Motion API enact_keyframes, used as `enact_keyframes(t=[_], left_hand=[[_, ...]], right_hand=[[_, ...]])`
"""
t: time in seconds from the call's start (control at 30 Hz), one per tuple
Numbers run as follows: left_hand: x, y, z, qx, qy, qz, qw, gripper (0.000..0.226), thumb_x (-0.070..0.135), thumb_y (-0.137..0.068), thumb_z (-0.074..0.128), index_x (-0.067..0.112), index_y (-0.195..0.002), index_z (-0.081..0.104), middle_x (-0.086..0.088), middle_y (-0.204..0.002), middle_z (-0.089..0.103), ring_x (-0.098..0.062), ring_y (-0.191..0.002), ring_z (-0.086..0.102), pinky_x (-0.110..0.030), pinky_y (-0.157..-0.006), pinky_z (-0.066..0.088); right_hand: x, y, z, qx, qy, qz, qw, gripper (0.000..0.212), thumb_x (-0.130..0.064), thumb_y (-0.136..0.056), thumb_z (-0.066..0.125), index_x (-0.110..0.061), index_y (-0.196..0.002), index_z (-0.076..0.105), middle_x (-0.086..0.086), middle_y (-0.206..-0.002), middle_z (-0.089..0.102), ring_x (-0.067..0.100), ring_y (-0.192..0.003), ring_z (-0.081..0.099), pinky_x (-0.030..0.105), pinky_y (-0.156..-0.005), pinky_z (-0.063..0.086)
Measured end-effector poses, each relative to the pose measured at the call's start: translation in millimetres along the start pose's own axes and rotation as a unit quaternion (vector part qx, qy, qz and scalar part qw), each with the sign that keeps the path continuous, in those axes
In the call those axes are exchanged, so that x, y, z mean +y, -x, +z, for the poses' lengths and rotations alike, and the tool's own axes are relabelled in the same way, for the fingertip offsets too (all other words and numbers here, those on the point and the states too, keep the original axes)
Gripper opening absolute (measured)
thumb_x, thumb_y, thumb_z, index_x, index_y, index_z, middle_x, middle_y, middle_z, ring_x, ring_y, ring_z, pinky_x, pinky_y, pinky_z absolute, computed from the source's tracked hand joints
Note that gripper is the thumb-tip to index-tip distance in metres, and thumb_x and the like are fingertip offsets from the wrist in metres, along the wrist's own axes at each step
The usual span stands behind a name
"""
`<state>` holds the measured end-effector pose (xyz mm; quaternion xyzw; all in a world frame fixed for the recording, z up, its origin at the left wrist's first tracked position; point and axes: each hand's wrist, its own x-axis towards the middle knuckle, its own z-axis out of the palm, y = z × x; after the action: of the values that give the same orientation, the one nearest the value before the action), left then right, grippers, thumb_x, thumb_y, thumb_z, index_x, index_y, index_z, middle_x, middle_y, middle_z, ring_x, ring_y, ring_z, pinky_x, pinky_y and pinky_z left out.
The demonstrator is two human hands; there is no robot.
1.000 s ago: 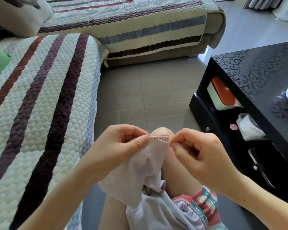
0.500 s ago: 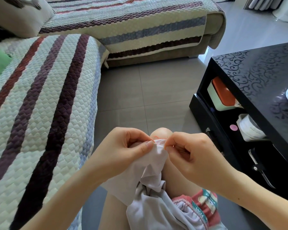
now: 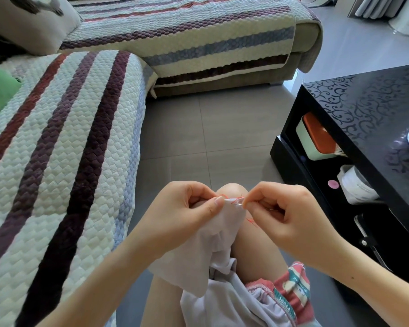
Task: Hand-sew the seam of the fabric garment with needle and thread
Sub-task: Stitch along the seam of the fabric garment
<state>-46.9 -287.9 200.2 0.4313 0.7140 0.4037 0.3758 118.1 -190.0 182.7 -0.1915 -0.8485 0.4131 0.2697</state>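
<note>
A sofa seat (image 3: 57, 161) lies to the person's left and a low table (image 3: 364, 109) to their right, with floor (image 3: 210, 138) between. Another sofa section (image 3: 198, 31) runs across behind, a cushion (image 3: 28, 20) on its left end. In the shelf under the tabletop sit a box (image 3: 316, 138) and, nearer, a container (image 3: 354, 185). The garment (image 3: 213, 237) drapes over the raised knee (image 3: 233, 191) (its lower part in the lap); the left hand (image 3: 182, 213) pinches its top edge, the right hand (image 3: 291, 213) beside it pinches the needle (image 3: 238, 204).
</note>
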Motion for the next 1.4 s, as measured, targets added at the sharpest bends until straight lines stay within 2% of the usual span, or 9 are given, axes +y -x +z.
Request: enact_keyframes(t=[0.27, 0.4, 0.53, 0.77, 0.87, 1.0, 1.13, 1.27, 1.4], left_hand=[[0.6, -1.5, -1.4, -0.022, 0.036, -0.003, 0.999, 0.018, 0.022, -0.089, 0.068, 0.025, -0.072, 0.073, 0.009, -0.070, 0.072, 0.000, -0.067, 0.063, -0.016, -0.063, 0.047], [-1.6, -3.0, -2.3, -0.051, 0.099, -0.024, 0.993, 0.016, 0.026, -0.087, 0.070, 0.022, -0.072, 0.075, 0.004, -0.074, 0.073, -0.005, -0.072, 0.065, -0.021, -0.067, 0.049], [-2.0, -4.4, -3.2, -0.082, 0.152, -0.033, 0.984, 0.014, 0.035, -0.080, 0.072, 0.025, -0.072, 0.076, 0.001, -0.075, 0.072, -0.008, -0.073, 0.064, -0.021, -0.066, 0.050], [-8.7, -7.4, 4.7, -0.118, 0.204, -0.037, 0.971, 0.015, 0.026, -0.078, 0.066, 0.015, -0.076, 0.075, -0.009, -0.084, 0.071, -0.014, -0.078, 0.062, -0.021, -0.069, 0.049], [-13.7, -8.7, 4.0, -0.090, 0.205, -0.045, 0.974, 0.020, 0.027, -0.076, 0.067, 0.009, -0.080, 0.075, -0.010, -0.083, 0.073, -0.013, -0.078, 0.065, -0.022, -0.070, 0.051], [-16.2, -8.8, 9.0, -0.088, 0.204, -0.039, 0.974, 0.019, 0.027, -0.079, 0.066, 0.009, -0.081, 0.074, -0.007, -0.080, 0.072, -0.014, -0.077, 0.063, -0.024, -0.071, 0.049], [-14.1, -10.4, 15.9, -0.049, 0.173, -0.017, 0.983, 0.014, 0.017, -0.090, 0.066, 0.007, -0.082, 0.073, -0.009, -0.077, 0.074, -0.013, -0.073, 0.066, -0.024, -0.070, 0.051], [-10.1, -9.4, 15.5, -0.024, 0.167, -0.025, 0.985, 0.020, 0.027, -0.081, 0.068, 0.008, -0.081, 0.074, -0.007, -0.077, 0.074, -0.012, -0.071, 0.065, -0.025, -0.069, 0.050], [-10.5, -10.5, 16.3, -0.037, 0.123, 0.004, 0.992, 0.012, 0.020, -0.086, 0.067, 0.010, -0.085, 0.075, -0.009, -0.082, 0.075, -0.013, -0.077, 0.067, -0.027, -0.072, 0.051]], right_hand=[[3.6, 0.4, -2.7, 0.008, -0.140, 0.091, 0.986, 0.013, -0.007, -0.080, 0.057, -0.010, -0.071, 0.066, -0.019, -0.056, 0.059, 0.009, -0.050, 0.041, 0.019, -0.048, 0.034], [6.2, -0.3, -3.1, -0.005, -0.233, 0.137, 0.963, 0.012, 0.000, -0.086, 0.061, -0.003, -0.075, 0.066, -0.015, -0.057, 0.061, 0.000, -0.050, 0.045, 0.011, -0.048, 0.035], [11.3, -1.9, -2.2, -0.022, -0.317, 0.179, 0.931, 0.010, -0.008, -0.078, 0.057, -0.001, -0.077, 0.063, -0.011, -0.054, 0.060, 0.000, -0.046, 0.039, 0.011, -0.046, 0.033], [18.2, -7.2, 10.0, -0.071, -0.419, 0.195, 0.884, 0.010, -0.013, -0.081, 0.059, -0.012, -0.075, 0.067, -0.009, -0.054, 0.050, 0.004, -0.046, 0.035, 0.015, -0.046, 0.028], [25.8, -5.1, 8.8, -0.078, -0.396, 0.185, 0.896, 0.010, -0.026, -0.083, 0.066, -0.016, -0.083, 0.068, -0.004, -0.057, 0.053, 0.010, -0.049, 0.041, 0.020, -0.047, 0.034], [28.7, -3.0, 11.3, -0.045, -0.374, 0.174, 0.910, 0.010, -0.012, -0.085, 0.057, -0.007, -0.078, 0.061, -0.006, -0.063, 0.061, 0.013, -0.052, 0.048, 0.022, -0.048, 0.040], [23.6, -7.1, 15.8, -0.016, -0.363, 0.168, 0.916, 0.014, -0.018, -0.083, 0.062, -0.005, -0.079, 0.062, 0.004, -0.060, 0.060, 0.014, -0.055, 0.056, 0.023, -0.052, 0.047], [29.0, -3.2, 13.7, 0.084, -0.065, 0.019, 0.994, 0.013, -0.031, -0.084, 0.066, -0.018, -0.088, 0.067, -0.008, -0.089, 0.067, 0.015, -0.086, 0.065, 0.032, -0.074, 0.053], [30.9, -8.6, 16.4, 0.118, 0.099, -0.129, 0.979, 0.004, -0.026, -0.087, 0.065, -0.027, -0.087, 0.068, -0.003, -0.107, 0.061, 0.020, -0.100, 0.056, 0.041, -0.080, 0.047]])
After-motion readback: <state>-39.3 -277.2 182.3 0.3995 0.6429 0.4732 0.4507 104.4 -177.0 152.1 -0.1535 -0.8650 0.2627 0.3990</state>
